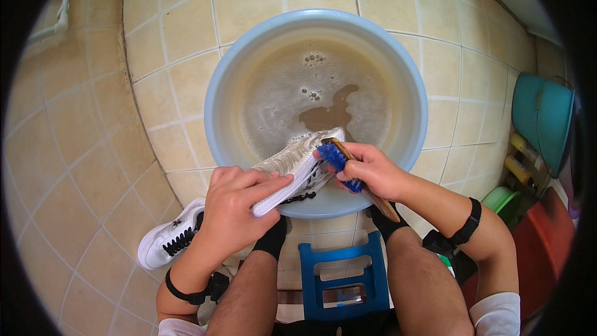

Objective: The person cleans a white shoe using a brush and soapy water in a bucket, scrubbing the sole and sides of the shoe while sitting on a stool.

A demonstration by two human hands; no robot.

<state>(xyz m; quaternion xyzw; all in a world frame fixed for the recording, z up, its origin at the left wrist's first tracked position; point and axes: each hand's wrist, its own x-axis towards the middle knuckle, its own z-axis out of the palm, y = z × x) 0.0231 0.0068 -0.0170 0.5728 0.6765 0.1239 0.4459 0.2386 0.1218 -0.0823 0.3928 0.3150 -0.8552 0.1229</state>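
Observation:
My left hand (pixel 242 205) grips one end of a white sneaker (pixel 298 163), which is tilted on its side above the near rim of a light blue plastic basin (pixel 217 116). Black laces hang from the shoe's lower side. In my right hand (pixel 373 168) is a wooden-handled scrub brush (pixel 333 156) with blue bristles, held against or very close to the shoe's side near its far end. Cloudy, greyish-brown soapy water (pixel 280 88) with some bubbles fills the bottom of the basin.
Another white sneaker with black laces (pixel 172 238) lies on the tiled floor at left. A blue plastic stool (pixel 345 284) is between my legs. Along the right side are a teal bucket (pixel 541 121), yellow bottles (pixel 517 168), a green basin (pixel 506 203) and a red container (pixel 543 242).

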